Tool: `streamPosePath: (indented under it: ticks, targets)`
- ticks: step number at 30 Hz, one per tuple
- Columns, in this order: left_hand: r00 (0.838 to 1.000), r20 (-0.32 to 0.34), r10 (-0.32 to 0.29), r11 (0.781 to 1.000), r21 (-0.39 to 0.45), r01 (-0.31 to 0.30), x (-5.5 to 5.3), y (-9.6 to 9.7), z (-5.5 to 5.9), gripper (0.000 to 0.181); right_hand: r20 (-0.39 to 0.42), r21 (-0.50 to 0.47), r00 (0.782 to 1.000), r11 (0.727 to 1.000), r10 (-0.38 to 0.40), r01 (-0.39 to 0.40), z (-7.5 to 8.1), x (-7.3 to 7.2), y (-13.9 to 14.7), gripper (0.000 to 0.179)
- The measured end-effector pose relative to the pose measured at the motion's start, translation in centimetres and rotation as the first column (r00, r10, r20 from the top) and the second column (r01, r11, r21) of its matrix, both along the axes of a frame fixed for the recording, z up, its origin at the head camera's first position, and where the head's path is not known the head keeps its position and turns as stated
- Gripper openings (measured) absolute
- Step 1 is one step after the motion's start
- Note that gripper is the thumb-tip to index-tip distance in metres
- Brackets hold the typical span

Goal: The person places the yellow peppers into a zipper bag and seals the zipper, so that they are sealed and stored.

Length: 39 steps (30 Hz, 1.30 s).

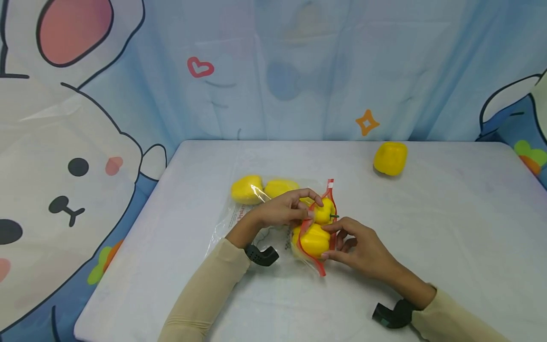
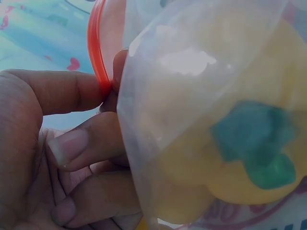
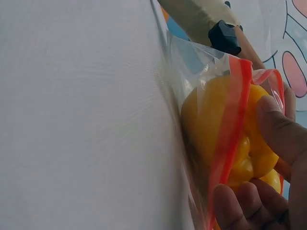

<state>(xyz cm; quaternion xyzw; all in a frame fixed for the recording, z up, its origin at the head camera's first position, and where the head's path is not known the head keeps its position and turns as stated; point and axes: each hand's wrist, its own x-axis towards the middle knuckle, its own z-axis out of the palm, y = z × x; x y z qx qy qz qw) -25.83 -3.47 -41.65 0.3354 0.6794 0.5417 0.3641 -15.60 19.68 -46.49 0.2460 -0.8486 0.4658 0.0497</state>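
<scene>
A clear zip bag (image 1: 273,240) with a red zip edge lies at mid-table, its mouth toward the right. My left hand (image 1: 287,207) pinches the red edge (image 2: 97,52) between thumb and finger. At the mouth sits a yellow bell pepper (image 1: 314,241), which my right hand (image 1: 363,247) grips, thumb (image 3: 271,112) on one side and fingers at the other. Just behind it, another yellow bell pepper (image 1: 325,211) shows a dark stem. Deeper in the bag, two more yellow peppers show through the plastic, one at the left (image 1: 248,190) and one beside it (image 1: 281,186).
A loose yellow bell pepper (image 1: 391,159) stands near the back edge of the white table (image 1: 461,228), right of the bag. A printed blue curtain (image 1: 299,95) hangs behind the table. Each wrist carries a black camera.
</scene>
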Motion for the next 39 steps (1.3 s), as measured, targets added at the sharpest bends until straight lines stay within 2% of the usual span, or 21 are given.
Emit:
streamPosePath:
  ticks: [6,11,24,31,39]
  targets:
    - [1.0,0.011,0.001,1.0,-0.012,-0.001,-0.03,0.01,-0.03,0.032,0.057,-0.065,0.997,0.997,0.051,-0.048,-0.15,-0.2,0.35,0.046]
    - [1.0,0.019,0.002,1.0,-0.013,-0.001,0.02,0.02,-0.04,0.033,0.069,-0.085,0.994,0.994,0.081,-0.075,-0.07,-0.24,0.48,0.044]
    - [1.0,0.011,0.001,1.0,-0.022,-0.001,-0.06,0.03,-0.06,0.033,0.087,-0.08,0.993,0.995,0.074,-0.067,0.08,-0.2,0.43,0.044]
    - [1.0,0.025,0.002,1.0,-0.014,-0.002,-0.04,0.08,-0.02,0.033,0.067,-0.078,0.995,0.995,0.075,-0.07,-0.09,-0.23,0.46,0.042]
    - [1.0,0.005,0.004,1.0,-0.021,-0.004,0.01,0.03,0.06,0.032,0.054,-0.072,0.996,0.995,0.07,-0.066,-0.08,-0.2,0.38,0.042]
